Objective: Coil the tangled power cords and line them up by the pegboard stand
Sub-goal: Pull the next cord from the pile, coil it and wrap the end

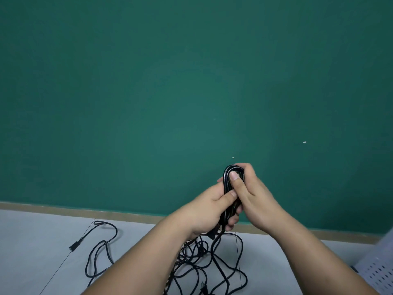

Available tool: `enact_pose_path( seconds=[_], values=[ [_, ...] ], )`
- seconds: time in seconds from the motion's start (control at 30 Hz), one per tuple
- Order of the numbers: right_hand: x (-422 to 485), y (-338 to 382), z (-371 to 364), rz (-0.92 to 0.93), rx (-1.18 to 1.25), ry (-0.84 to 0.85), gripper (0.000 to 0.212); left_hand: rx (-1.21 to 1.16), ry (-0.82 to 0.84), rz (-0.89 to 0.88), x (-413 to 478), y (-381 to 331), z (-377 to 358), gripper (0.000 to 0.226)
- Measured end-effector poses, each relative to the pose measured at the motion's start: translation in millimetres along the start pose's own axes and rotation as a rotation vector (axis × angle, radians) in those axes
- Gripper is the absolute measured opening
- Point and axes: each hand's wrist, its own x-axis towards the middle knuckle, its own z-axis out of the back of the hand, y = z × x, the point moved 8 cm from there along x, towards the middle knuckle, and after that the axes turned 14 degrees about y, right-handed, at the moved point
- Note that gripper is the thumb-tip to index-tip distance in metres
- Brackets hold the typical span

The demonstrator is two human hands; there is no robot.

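Tangled power cords (197, 260) are trailing on the near floor as left hand (209, 207) and right hand (255, 194) are gripping a raised coil (225, 177), fingers (234, 182) clamped to keep loops together; pegboard stand (380, 271), probably, near right.

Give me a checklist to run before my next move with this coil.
1. Both hands on the coil: ok; the left hand and right hand grip it.
2. Coil clear of the tangle: not ok; strands hang from it into the tangle on the floor.
3. Pegboard stand within sight: ok, at the lower right edge.
4. Space beside the stand: cannot tell, mostly out of frame.
5. Loose cord on the left coiled: not ok; it lies sprawled.
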Motion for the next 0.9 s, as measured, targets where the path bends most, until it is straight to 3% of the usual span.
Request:
enact_pose_path(
  seconds=[0.07, 0.27, 0.4, 0.5, 0.7, 0.9],
  values=[
    [1, -3, 10, -0.007, -0.102, -0.042, 0.021, -0.089, 0.100, -0.010, -1, -2, -7, 0.019],
    [0, 7, 23, 0.025, -0.235, -0.090, 0.026, -0.220, 0.190, 0.076, -2, 4, -17, 0.022],
    [-6, 16, 20, 0.045, -0.383, -0.064, 0.027, -0.031, 0.219, 0.115, -4, 1, -12, 0.025],
    [-4, 7, 16, 0.047, -0.242, -0.029, 0.032, 0.107, 0.203, 0.141, -5, 6, -6, 0.020],
    [1, -5, 4, 0.004, 0.043, -0.020, 0.041, -0.004, -0.085, 0.007, -8, -2, 20, 0.025],
    [-1, -23, -41, -0.202, 0.197, 0.323, 0.062, -0.383, -0.433, -0.266, -16, -16, 63, 0.015]
  ],
)
